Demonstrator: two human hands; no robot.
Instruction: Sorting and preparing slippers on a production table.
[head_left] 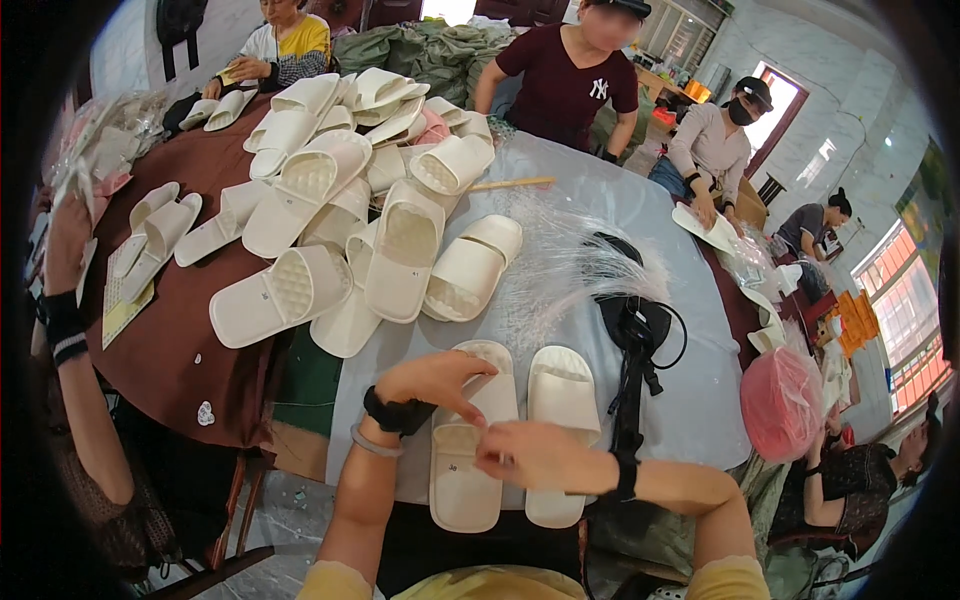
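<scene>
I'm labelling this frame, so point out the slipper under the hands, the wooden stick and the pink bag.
Left slipper [462, 490], head view: on its heel end, below the hands.
Wooden stick [510, 184], head view: on the middle of its length.
Pink bag [780, 400], head view: on its bulging front.

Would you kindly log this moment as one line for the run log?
left hand: on left slipper | right hand: on same slipper | right slipper: beside it | pile: behind
</scene>
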